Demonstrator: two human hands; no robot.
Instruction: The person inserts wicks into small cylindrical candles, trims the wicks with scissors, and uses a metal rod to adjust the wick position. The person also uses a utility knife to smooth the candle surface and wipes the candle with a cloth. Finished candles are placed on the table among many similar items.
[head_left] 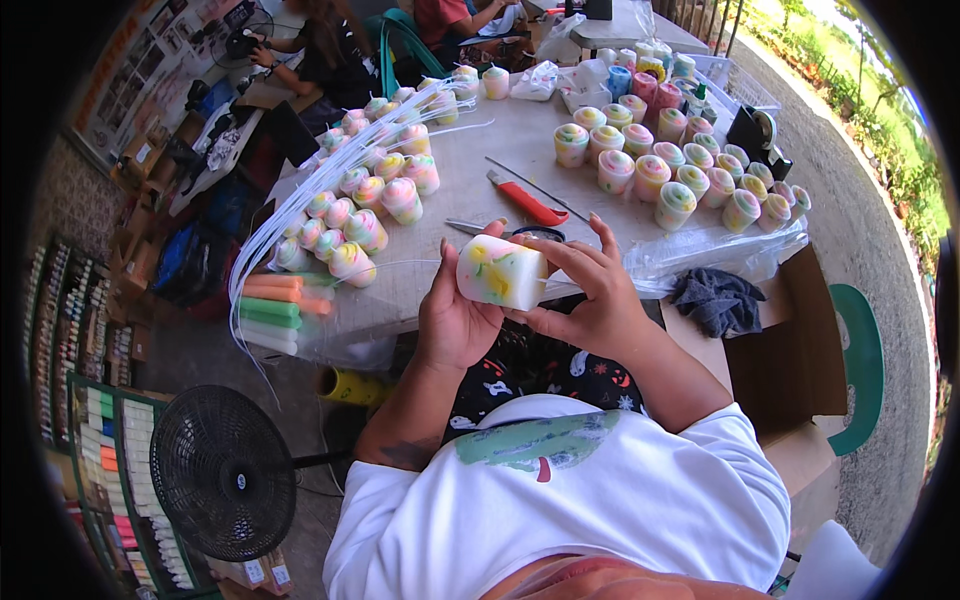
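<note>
A short, thick white candle (pixel 495 272) with yellow, green and pink marbling lies on its side between my hands, above the table's near edge. My left hand (pixel 455 315) cups its left end and underside. Fingers and thumb of my right hand (pixel 590 285) grip the plain white right end. Just beyond my hands are scissors (pixel 543 233) with dark handles, partly hidden by my fingers. Past them lie a red-handled cutter (pixel 530 202) and a thin metal rod (pixel 515 174).
Rows of swirled pastel candles (pixel 402 200) stand left, with a bundle of white wicks (pixel 300 200) across them. More swirl-topped candles (pixel 675 205) fill the right. Coloured sticks (pixel 270 309) lie at the left corner. A black fan (pixel 222 472), cardboard box (pixel 785 350) and dark cloth (pixel 718 300) are nearby.
</note>
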